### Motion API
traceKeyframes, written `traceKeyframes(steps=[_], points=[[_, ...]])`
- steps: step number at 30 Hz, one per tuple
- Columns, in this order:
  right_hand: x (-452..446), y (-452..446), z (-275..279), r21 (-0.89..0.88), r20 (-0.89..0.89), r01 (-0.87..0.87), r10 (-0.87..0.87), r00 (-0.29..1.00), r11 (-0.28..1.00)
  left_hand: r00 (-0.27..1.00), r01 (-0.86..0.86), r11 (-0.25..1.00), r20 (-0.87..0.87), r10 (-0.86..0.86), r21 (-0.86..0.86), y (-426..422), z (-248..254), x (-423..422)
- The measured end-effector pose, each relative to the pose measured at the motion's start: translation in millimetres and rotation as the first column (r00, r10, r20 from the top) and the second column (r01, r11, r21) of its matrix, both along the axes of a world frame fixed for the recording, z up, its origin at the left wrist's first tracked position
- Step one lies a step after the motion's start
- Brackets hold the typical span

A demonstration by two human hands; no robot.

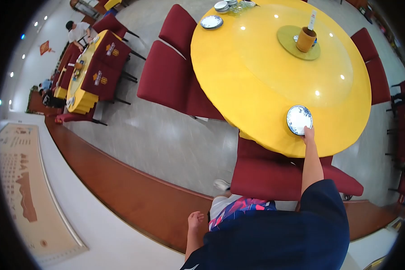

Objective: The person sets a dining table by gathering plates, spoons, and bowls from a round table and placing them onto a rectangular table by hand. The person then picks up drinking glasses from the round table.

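The round table [229, 81] wears a yellow cloth, and maroon chairs [162, 74] stand around it. A see-through turntable [274, 56] covers the table's middle and far part. On that, towards the table's far side, lies a green disc [285, 38], which bears a brown pot [305, 42] and, partly hidden behind the pot, some small blue-and-white ware [296, 38]. The pot holds a white card [312, 20], upright and rising well above its rim; whatever else sits inside is too small to tell.

At the table's far left edge is a pile of plates [212, 21], with white bowls [221, 5] just beyond it and clear glassware [242, 7] beside the bowls. The contents of the bowls cannot be made out.

Over the table's near edge is a blue-rimmed white plate [299, 118], its bare face turned up; whether more plates lie under it, or whether it touches the cloth, I cannot tell. The right arm reaches out almost straight, and the right hand [309, 133] grips the plate's near rim, thumb on top. The left hand [195, 219] hangs low, well apart from the table, half open with fingers loosely bent.
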State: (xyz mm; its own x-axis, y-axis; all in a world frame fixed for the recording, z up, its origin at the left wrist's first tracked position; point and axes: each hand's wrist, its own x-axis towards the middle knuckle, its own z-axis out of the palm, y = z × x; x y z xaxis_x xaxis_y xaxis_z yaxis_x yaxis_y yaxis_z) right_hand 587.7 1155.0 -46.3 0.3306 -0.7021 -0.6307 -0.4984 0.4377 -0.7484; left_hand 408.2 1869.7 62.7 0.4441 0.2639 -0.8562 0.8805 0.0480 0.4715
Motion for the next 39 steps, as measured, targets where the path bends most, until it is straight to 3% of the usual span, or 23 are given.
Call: traceKeyframes(steps=[1, 4, 7, 14, 16, 17, 21, 26, 29, 31, 35, 39], points=[[0.6, -0.6, -4.4, 0.005, -0.009, 0.018, -0.018, 1.000, 1.000, 0.997, 0.066, 0.997, -0.036, -0.067, -0.033, 4.9, -4.3, 8.6], [-1.9, -3.2, -15.5, 0.080, 0.185, 0.097, -0.110, 0.977, 0.992, 0.969, 0.221, 0.974, -0.101, -0.226, -0.057, 16.1, -20.7, 34.4], [-0.8, 3.6, -1.7, 0.112, 0.093, 0.120, -0.130, 0.987, 0.987, 0.911, 0.364, 0.930, -0.189, -0.367, -0.052, 36.9, -9.3, 68.4], [66.9, 90.3, 25.9, 0.092, 0.159, 0.273, -0.285, 0.945, 0.958, 0.945, 0.327, 0.944, 0.015, -0.327, -0.031, 140.8, -17.6, 201.3], [99.0, 122.1, 21.8, 0.104, 0.178, 0.302, -0.316, 0.932, 0.948, 0.985, 0.121, 0.987, 0.134, -0.106, -0.109, 179.6, -20.4, 233.5], [108.2, 132.4, 21.2, 0.136, 0.156, 0.353, -0.372, 0.915, 0.926, 0.985, 0.114, 0.987, 0.142, -0.097, -0.114, 191.3, -21.9, 242.2], [144.6, 175.4, 26.8, 0.217, 0.189, 0.410, -0.450, 0.873, 0.886, 0.982, 0.128, 0.991, 0.143, -0.122, -0.038, 241.6, -24.4, 296.9], [181.6, 192.3, -10.4, 0.248, 0.088, 0.528, -0.561, 0.823, 0.813, 0.984, 0.173, 0.982, 0.065, -0.168, -0.077, 276.6, -32.6, 349.8], [208.1, 215.5, -8.7, 0.267, 0.174, 0.515, -0.566, 0.806, 0.814, 0.984, 0.178, 0.981, 0.019, -0.177, -0.071, 285.0, -33.9, 406.0], [228.0, 222.4, -10.1, 0.239, 0.134, 0.557, -0.595, 0.793, 0.796, 0.986, 0.164, 0.983, -0.002, -0.165, -0.082, 283.2, -30.6, 444.4], [269.6, 240.2, 20.4, 0.189, 0.096, 0.629, -0.652, 0.752, 0.754, 0.947, 0.319, 0.948, 0.041, -0.318, -0.014, 283.4, -29.3, 548.4], [330.8, 252.8, 24.2, 0.265, 0.139, 0.614, -0.660, 0.738, 0.743, 0.908, 0.413, 0.911, 0.082, -0.412, 0.004, 271.9, -20.1, 681.2]])
